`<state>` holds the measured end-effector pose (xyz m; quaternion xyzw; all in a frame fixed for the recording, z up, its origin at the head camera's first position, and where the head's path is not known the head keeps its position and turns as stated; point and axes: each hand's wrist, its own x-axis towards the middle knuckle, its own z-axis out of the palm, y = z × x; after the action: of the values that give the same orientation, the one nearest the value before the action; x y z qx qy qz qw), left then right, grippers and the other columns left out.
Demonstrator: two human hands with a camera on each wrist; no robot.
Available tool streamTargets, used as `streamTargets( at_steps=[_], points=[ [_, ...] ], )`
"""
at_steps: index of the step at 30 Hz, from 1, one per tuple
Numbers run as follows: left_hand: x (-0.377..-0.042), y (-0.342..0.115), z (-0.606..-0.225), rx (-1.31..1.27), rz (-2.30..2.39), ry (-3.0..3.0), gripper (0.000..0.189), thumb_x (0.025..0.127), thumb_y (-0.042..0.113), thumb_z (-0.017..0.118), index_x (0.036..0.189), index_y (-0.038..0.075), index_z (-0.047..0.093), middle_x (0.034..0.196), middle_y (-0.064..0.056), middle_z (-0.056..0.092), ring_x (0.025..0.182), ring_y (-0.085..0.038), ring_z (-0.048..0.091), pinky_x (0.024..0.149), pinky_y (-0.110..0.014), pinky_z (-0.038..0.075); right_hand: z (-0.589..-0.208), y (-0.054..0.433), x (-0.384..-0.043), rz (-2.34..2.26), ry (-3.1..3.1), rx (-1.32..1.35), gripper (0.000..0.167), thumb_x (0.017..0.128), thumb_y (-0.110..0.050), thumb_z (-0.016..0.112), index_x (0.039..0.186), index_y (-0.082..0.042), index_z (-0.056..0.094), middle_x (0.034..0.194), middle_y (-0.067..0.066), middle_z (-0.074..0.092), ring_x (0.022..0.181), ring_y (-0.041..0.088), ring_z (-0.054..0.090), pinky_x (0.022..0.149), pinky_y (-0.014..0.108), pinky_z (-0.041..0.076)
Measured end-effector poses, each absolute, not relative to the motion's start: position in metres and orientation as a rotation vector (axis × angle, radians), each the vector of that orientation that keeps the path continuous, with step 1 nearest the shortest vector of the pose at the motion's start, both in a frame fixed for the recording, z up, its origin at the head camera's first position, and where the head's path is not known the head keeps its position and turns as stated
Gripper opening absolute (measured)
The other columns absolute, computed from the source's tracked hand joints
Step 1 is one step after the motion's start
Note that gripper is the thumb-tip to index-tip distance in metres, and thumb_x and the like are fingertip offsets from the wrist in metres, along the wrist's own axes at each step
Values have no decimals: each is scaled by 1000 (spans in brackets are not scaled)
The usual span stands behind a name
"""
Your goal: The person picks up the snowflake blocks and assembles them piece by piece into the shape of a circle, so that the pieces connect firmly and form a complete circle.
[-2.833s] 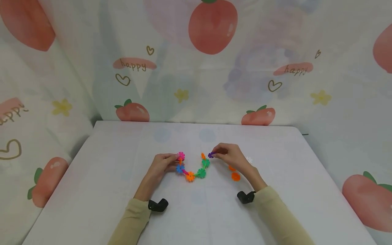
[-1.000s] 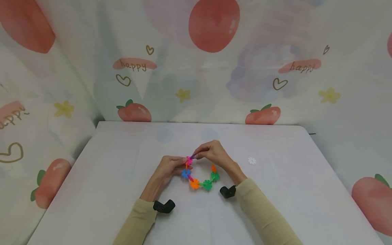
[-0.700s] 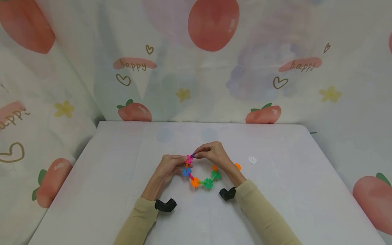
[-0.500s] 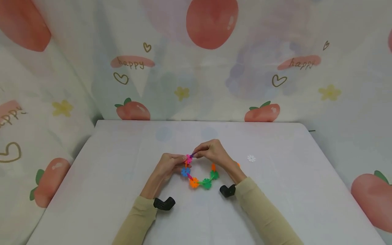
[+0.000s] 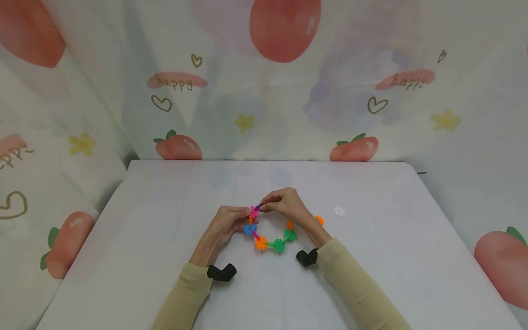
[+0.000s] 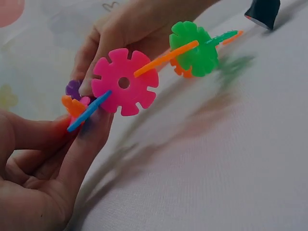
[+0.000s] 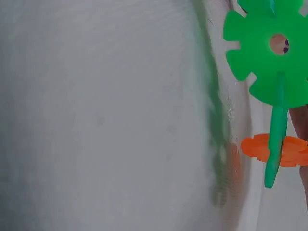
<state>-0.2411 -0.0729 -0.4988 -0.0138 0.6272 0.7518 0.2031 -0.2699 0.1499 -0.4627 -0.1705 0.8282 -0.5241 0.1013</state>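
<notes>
Snowflake-shaped plastic discs are joined slot to slot in a curved chain. In the head view it runs from a pink disc (image 5: pixel 254 212) through a blue disc (image 5: pixel 250 228) and an orange disc (image 5: pixel 261 243) to green discs (image 5: pixel 279 246), with another orange disc (image 5: pixel 289 225) at the far end. My left hand (image 5: pixel 224 222) pinches the chain at its pink end. With thumb and fingertips, my right hand (image 5: pixel 284 204) holds a purple disc (image 5: pixel 258 207) edge-on against the pink one; whether their slots interlock I cannot tell. Fingers partly hide the purple disc (image 6: pixel 72 89) in the left wrist view.
A loose white disc (image 5: pixel 339 211) lies on the white-covered table (image 5: pixel 371 256) to the right. Nearer, an orange disc (image 5: pixel 319 220) shows partly behind the right wrist. A patterned cloth (image 5: pixel 280 114) hangs behind the table.
My right hand has moved left, bringing the purple disc from beside the chain's orange end to its pink end. My left hand moved slightly right. In the last half second both hands barely moved.
</notes>
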Motion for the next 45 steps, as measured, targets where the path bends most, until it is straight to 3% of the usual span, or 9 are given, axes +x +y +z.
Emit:
streamTargets(
  at_steps=[3, 9, 12, 23, 30, 36, 45],
  points=[
    [-241, -72, -495, -1, 2104, 1776, 31, 102, 11, 62, 119, -14, 69, 95, -16, 78, 87, -21, 77, 85, -34, 62, -461, 152, -271, -1509, 2491, -550, 9, 90, -16, 81, 97, -12, 83, 95, 4, 80, 88, 21, 78, 85, 33, 61],
    [-242, -77, -492, -22, 2115, 1750, 31, 103, 15, 61, 121, -10, 66, 108, -20, 75, 97, -25, 76, 88, -34, 62, -451, 168, -270, -1432, 2590, -593, 26, 95, -19, 76, 120, -11, 77, 114, 3, 78, 106, 19, 74, 93, 35, 60],
    [-242, -82, -492, -75, 2088, 1779, 33, 103, 20, 64, 123, -6, 65, 113, -18, 73, 100, -24, 74, 88, -32, 62, -446, 186, -265, -1398, 2648, -556, 28, 96, -17, 74, 123, -9, 75, 115, 4, 78, 105, 21, 73, 91, 36, 61],
    [-245, -89, -486, -88, 1980, 1869, 47, 103, 26, 65, 137, -6, 60, 111, -15, 70, 91, -17, 71, 84, -27, 62, -445, 251, -243, -1039, 2835, -510, 19, 94, -15, 75, 112, -10, 78, 100, 0, 77, 87, 16, 64, 76, 26, 54],
    [-245, -88, -485, -119, 1942, 1916, 48, 100, 26, 69, 139, -2, 60, 109, -13, 69, 86, -17, 72, 75, -26, 62, -449, 279, -233, -924, 2817, -463, 19, 93, -12, 74, 111, -8, 76, 95, -1, 72, 87, 16, 62, 79, 30, 55],
    [-246, -88, -486, -98, 1925, 1931, 48, 101, 33, 67, 136, 0, 63, 104, -10, 72, 87, -18, 73, 77, -25, 62, -448, 291, -230, -880, 2810, -463, 24, 89, -11, 77, 112, -5, 74, 98, 3, 72, 88, 17, 62, 79, 30, 54],
    [-245, -85, -482, -78, 1915, 1921, 44, 100, 27, 69, 135, 1, 63, 102, -12, 72, 81, -18, 71, 72, -26, 61, -451, 289, -233, -817, 2786, -499, 24, 84, -13, 84, 101, -2, 71, 92, 6, 67, 78, 15, 54, 70, 25, 48]
  ],
)
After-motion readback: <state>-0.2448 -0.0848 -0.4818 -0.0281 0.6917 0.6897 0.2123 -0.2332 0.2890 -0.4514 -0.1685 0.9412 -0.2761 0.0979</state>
